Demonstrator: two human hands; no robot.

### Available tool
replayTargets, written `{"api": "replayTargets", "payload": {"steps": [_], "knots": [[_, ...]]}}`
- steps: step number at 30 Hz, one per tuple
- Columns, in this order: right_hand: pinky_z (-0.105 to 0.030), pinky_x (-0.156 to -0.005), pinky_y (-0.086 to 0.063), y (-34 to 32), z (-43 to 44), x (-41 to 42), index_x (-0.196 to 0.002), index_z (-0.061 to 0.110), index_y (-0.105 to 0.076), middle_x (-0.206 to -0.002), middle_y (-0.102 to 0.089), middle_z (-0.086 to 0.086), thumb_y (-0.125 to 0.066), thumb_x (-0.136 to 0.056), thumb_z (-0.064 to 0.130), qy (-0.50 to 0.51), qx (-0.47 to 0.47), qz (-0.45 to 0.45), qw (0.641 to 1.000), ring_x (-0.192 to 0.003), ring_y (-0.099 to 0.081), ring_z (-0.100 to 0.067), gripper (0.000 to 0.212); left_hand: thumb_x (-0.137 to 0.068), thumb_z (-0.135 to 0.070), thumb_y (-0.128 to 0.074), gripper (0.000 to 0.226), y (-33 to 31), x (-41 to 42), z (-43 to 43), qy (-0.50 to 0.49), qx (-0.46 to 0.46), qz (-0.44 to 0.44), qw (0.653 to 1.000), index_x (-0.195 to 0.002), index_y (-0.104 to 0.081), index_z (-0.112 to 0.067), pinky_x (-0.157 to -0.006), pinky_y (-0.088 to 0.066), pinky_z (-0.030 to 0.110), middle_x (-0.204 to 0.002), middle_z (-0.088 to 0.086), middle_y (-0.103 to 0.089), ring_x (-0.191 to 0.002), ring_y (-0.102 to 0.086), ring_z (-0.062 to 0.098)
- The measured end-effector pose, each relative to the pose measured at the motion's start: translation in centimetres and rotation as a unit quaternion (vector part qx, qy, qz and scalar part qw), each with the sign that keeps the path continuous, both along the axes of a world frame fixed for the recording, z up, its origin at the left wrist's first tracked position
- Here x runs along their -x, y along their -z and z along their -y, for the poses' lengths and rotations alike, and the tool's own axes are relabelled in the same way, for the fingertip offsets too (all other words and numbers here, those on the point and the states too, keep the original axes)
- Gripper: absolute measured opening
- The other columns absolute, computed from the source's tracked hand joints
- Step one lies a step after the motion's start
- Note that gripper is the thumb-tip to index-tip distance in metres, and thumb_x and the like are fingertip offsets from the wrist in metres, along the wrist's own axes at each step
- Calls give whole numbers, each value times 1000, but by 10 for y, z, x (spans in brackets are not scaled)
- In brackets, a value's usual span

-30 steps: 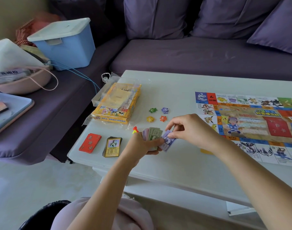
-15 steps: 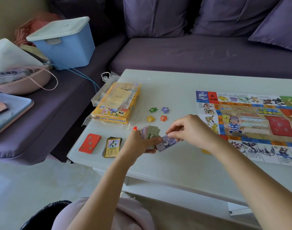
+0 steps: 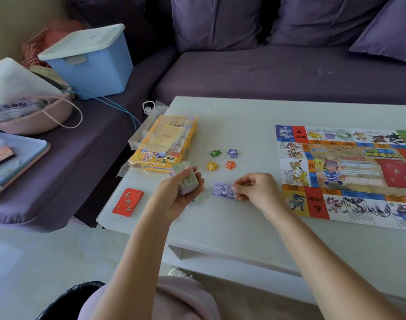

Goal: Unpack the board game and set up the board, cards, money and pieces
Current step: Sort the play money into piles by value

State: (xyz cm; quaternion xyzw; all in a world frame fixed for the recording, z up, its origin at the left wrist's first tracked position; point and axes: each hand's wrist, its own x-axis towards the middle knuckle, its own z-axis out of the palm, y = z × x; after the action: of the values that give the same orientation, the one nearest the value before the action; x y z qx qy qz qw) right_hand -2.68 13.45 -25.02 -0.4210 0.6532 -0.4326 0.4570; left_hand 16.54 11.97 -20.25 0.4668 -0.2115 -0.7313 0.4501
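Head view: purple banknote [image 3: 224, 190] pinched at its right end in curled fingers of right hand [image 3: 255, 190], low over white table [image 3: 232, 227], contact unclear. Just left, money stack [image 3: 185, 180] gripped in left hand [image 3: 176, 197], fingers wrapped round it. Four star pieces [image 3: 222, 159] just behind; board [image 3: 349, 176] to right; red card deck [image 3: 127, 202] and yellow box [image 3: 167, 144] to left
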Motion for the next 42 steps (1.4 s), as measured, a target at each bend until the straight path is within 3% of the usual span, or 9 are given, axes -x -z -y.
{"api": "replayTargets", "payload": {"steps": [6, 11, 19, 25, 30, 32, 36, 40, 42], "knots": [[-14, -47, -48, 2, -2, -8, -77, 1, -68, -56, -63, -6, -71, -78, -2, 6, 32, -79, 996, -39, -53, -2, 5, -98, -13, -42, 22, -1, -2, 2, 2, -9, -46, 999, -104, -58, 0, -63, -58, 29, -90, 13, -64, -74, -66, 22], [-11, -46, -44, 3, -1, -8, -74, 7, -69, -54, -61, -1, -73, -77, 1, 7, 54, -124, 991, -39, -52, 0, 8, -97, -10, -37, 25, -1, -3, 1, -1, -14, -65, 998, -99, -58, 2, -63, -58, 31, -91, 16, -63, -65, -70, 23], [-10, -50, -41, 8, 3, -9, -67, 19, -64, -56, -60, 7, -74, -76, 6, 7, 72, -178, 981, -45, -54, -1, 19, -97, -6, -36, 24, 1, -4, 3, -12, -16, -63, 998, -98, -58, 3, -65, -58, 34, -86, 16, -65, -68, -70, 24], [-23, -59, -49, 7, 6, -10, -66, 19, -63, -57, -59, 8, -73, -77, 5, 15, 87, -191, 978, -52, -57, -10, 21, -98, -4, -33, 25, 1, -2, 1, -1, -22, -48, 999, -99, -57, 4, -62, -58, 34, -91, 18, -63, -81, -64, 29], [-34, -65, -56, 5, 13, -9, -66, 17, -64, -57, -58, 8, -73, -76, 4, 9, 91, -201, 975, -55, -58, -13, 18, -99, -1, -34, 24, 2, -3, -1, 24, -25, -45, 998, -112, -53, 6, -64, -59, 38, -94, 20, -63, -86, -63, 32], [-31, -63, -55, 4, 15, -8, -66, 16, -64, -56, -58, 9, -73, -76, 4, 4, 93, -203, 975, -52, -57, -9, 18, -98, 1, -34, 25, 2, -2, -1, 33, -20, -41, 998, -117, -51, 6, -63, -59, 37, -93, 20, -65, -84, -65, 31], [-14, -54, -46, 4, 21, -7, -71, 16, -62, -59, -60, 6, -74, -76, 6, -3, 89, -200, 976, -48, -56, -3, 16, -98, 3, -36, 27, 2, 3, -4, 49, -15, -34, 998, -122, -47, 7, -63, -60, 37, -83, 18, -70, -81, -66, 30], [-36, -70, -56, 5, 25, -4, -80, 13, -60, -71, -62, -1, -77, -75, 12, 3, 59, -186, 981, -60, -61, -14, 18, -97, 4, -38, 23, 3, 5, -5, 66, -4, -36, 997, -117, -48, 7, -63, -60, 37, -82, 19, -71, -77, -70, 29], [-36, -72, -55, -2, 22, -4, -90, 12, -56, -77, -58, 2, -78, -77, 24, 21, 59, -173, 983, -69, -61, -17, 28, -96, 4, -39, 20, 3, 6, -7, 80, 9, -41, 996, -113, -51, 7, -66, -60, 37, -83, 18, -72, -75, -71, 27]]}}
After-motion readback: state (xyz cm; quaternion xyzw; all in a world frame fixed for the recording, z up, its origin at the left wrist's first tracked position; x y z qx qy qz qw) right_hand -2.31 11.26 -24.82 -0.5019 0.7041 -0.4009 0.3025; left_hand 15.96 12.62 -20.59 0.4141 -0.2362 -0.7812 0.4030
